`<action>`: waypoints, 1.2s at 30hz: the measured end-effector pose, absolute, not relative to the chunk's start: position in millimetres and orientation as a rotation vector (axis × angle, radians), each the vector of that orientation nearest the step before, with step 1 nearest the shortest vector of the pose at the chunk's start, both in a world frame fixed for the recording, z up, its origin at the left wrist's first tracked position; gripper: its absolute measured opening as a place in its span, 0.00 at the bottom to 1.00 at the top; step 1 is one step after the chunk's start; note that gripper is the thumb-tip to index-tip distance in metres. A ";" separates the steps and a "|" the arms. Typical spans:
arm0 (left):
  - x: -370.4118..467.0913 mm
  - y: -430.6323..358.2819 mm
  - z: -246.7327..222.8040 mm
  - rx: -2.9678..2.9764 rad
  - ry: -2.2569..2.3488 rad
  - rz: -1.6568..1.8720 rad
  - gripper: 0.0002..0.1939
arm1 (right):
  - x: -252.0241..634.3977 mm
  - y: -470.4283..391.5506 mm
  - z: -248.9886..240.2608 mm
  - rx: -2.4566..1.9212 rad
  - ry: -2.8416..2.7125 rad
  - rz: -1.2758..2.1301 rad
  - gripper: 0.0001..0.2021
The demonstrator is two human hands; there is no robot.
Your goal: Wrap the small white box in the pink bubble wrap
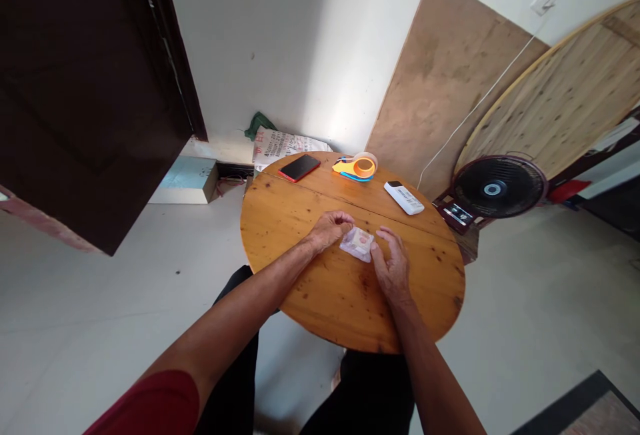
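A small packet in clear, purplish plastic (357, 243) lies on the round wooden table (320, 295), between my two hands. My left hand (331, 229) is at the packet's upper left edge, its fingers curled with the thumb and forefinger together; what they may pinch is too small to make out. On the right side of the packet is my right hand (392, 261), fingers apart, its thumb near or against the packet's edge.
Along the table's far side are a phone with a red edge (299, 168), an orange tape dispenser (361, 167) and a white remote-like device (404, 197). A black fan (493, 189) stands beyond the right edge. Wooden boards (450, 68) lean on the wall.
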State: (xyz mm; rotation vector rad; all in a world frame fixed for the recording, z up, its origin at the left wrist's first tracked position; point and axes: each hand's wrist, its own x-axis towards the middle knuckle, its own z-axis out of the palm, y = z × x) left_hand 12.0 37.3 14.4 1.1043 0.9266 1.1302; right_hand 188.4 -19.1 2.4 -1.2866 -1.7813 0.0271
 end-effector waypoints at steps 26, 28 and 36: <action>10.7 36.8 13.7 1.247 0.944 1.034 0.07 | 203.5 14.3 23.5 -1.175 -1.859 0.577 0.10; 11.0 36.5 12.6 1.260 0.940 1.031 0.07 | 202.8 15.0 22.1 -1.156 -1.862 0.550 0.09; 11.1 32.8 13.3 1.239 0.923 0.990 0.10 | 203.4 13.1 14.7 -1.147 -1.962 0.174 0.07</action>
